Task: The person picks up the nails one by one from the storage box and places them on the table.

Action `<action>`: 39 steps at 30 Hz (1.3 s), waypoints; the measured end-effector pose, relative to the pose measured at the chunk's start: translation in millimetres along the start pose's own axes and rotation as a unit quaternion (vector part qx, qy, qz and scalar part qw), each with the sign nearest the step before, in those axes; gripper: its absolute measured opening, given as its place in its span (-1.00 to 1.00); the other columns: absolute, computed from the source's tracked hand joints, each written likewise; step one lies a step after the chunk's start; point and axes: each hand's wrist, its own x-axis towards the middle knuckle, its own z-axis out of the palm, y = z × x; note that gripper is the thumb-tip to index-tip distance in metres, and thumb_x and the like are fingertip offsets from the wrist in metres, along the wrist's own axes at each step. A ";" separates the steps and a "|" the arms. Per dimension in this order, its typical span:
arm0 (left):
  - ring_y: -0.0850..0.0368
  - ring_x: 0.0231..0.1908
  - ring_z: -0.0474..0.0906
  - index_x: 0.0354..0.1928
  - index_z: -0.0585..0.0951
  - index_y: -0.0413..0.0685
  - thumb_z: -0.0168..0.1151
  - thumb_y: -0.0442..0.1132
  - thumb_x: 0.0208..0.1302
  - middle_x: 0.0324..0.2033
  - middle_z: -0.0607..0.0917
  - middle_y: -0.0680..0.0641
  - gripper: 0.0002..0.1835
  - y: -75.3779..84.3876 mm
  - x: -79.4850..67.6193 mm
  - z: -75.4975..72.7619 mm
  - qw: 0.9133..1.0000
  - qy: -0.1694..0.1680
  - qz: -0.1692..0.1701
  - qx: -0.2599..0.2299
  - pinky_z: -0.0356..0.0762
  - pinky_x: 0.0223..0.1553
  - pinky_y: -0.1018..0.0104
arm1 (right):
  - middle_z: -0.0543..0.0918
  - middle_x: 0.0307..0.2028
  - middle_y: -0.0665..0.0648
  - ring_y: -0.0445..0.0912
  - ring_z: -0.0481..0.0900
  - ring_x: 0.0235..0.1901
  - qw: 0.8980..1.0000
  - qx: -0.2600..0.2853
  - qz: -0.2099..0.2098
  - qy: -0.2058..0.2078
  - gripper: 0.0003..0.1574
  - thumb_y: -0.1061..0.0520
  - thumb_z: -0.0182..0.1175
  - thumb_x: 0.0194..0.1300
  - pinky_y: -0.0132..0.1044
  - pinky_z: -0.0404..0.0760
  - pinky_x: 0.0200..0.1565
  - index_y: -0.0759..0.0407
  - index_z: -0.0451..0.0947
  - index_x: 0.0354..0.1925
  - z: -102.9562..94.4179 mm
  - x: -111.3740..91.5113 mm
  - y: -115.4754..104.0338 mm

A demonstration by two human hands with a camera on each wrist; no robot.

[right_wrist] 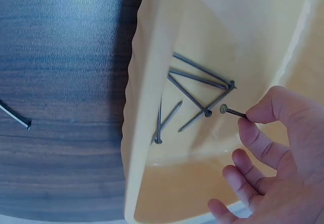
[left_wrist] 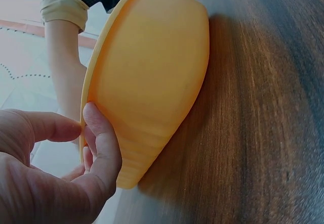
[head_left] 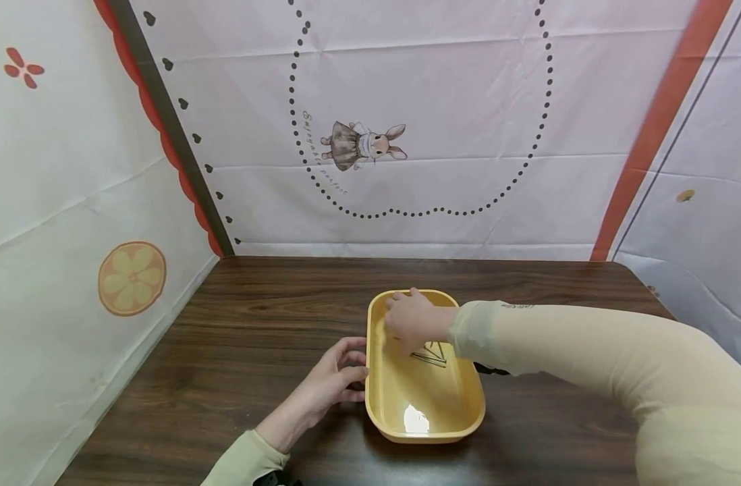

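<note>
A yellow plastic basin (head_left: 407, 401) with rounded corners stands on the table in the head view. My left hand (head_left: 328, 379) is at its left side. The left wrist view shows that hand (left_wrist: 61, 168) pinching the rim between thumb and fingers, against the basin's outer wall (left_wrist: 152, 57). Over the basin's far half reaches my right hand (head_left: 414, 320). In the right wrist view this hand (right_wrist: 288, 158) pinches a nail (right_wrist: 234, 112) by thumb and forefinger, head outward, its other end hidden by the fingers. Several loose nails (right_wrist: 188, 94) lie crossed on the basin floor below.
Another nail (right_wrist: 15, 116) lies on the dark wooden table (right_wrist: 61, 72), outside the basin. Behind the table hangs a printed cloth (head_left: 455, 121) with a rabbit drawing, and a second cloth side (head_left: 61, 169) borders the left.
</note>
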 end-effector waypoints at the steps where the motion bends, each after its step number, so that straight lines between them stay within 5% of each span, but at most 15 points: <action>1: 0.11 -0.17 0.60 0.40 0.23 -0.17 0.09 -0.34 0.37 0.03 0.45 -0.22 -0.42 -0.1 0.1 0.1 1.000 0.000 0.000 0.000 0.69 -0.27 0.32 | 0.54 0.06 0.03 -0.01 0.39 0.20 1.000 -0.003 -0.001 0.002 -0.72 -0.18 0.42 0.00 0.15 0.42 0.27 -0.08 0.59 -0.47 -1.8 -0.8 0.7; 10: 0.11 -0.17 0.60 0.40 0.24 -0.16 0.10 -0.34 0.37 0.04 0.45 -0.23 -0.42 -0.1 0.2 0.6 1.000 0.004 -0.003 0.000 0.70 -0.27 0.31 | 0.48 0.08 0.02 -0.03 0.31 0.10 1.000 0.014 0.008 0.018 -0.70 -0.16 0.42 0.01 0.07 0.40 0.26 -0.08 0.52 -0.56 -8.2 -5.7 6.1; 23: 0.11 -0.17 0.60 0.40 0.23 -0.18 0.09 -0.35 0.37 0.03 0.45 -0.23 -0.42 -3.1 0.4 1.3 1.000 0.005 0.001 0.000 0.70 -0.26 0.29 | 0.41 -0.14 0.03 0.00 0.24 -0.06 0.998 0.040 0.004 0.052 -0.70 -0.07 0.37 0.01 0.11 0.43 0.00 -0.08 0.46 -0.65 -13.5 -15.0 15.1; 39: 0.11 -0.17 0.60 0.40 0.23 -0.19 0.08 -0.36 0.37 0.04 0.45 -0.25 -0.42 0.2 1.8 -0.2 1.000 0.003 0.002 -0.001 0.69 -0.28 0.30 | 0.45 -0.19 0.04 0.03 0.31 -0.07 0.993 0.065 0.014 0.098 -0.68 -0.06 0.37 0.00 0.18 0.47 -0.02 -0.09 0.45 -0.69 -27.1 -24.0 40.3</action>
